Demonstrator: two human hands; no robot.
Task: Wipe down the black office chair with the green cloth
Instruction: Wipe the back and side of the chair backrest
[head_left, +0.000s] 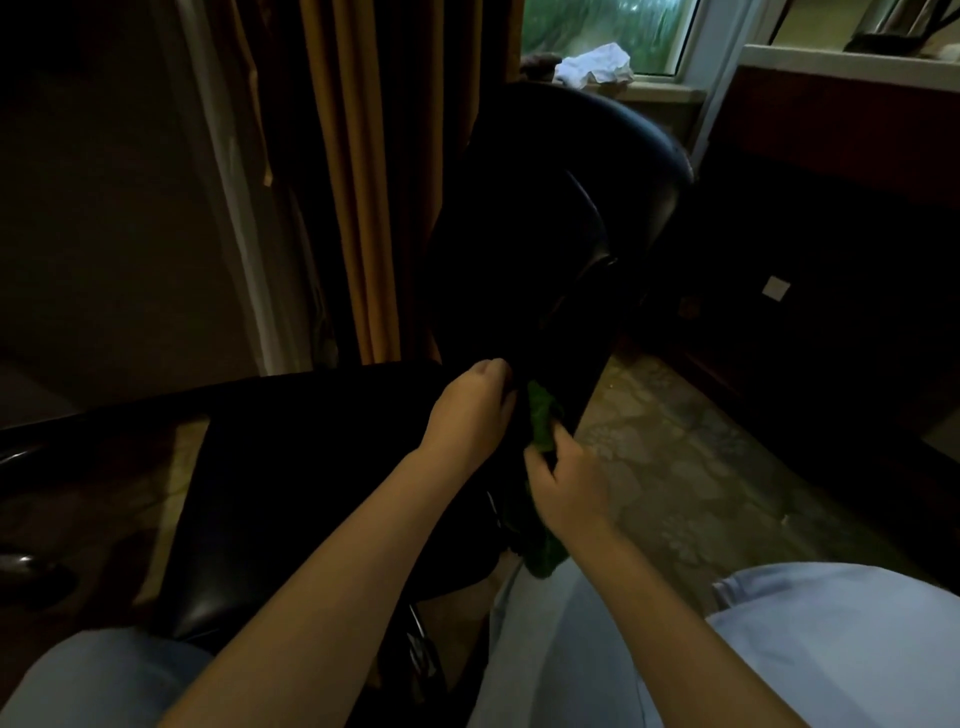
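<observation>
Head view, dim room.

- Black office chair (322, 467) fills the middle: the seat lies low and left of centre, and the backrest rises away toward the window (608, 26).
- Left grip (475, 410) sits at the fold where seat meets backrest. Its fingers are bent down against the black upholstery and the tips are lost in the dark. Cannot tell whether it holds a fold or only presses there.
- Right grip (563, 486) is just beside the left one, on the chair's right edge, closed around the green cloth (543, 423).
- The cloth is bunched. One end sticks up past the fingers and lies against the chair's side. The other end hangs below the wrist, near the person's knee.
- Pale blue trouser legs (779, 649) show along the bottom, to either side of the seat.
- Mustard curtain (363, 182) hangs behind the chair, left of the window.
- A crumpled white item (597, 65) lies on the sill.
- Patterned floor (675, 467) shows to the right of the chair.
</observation>
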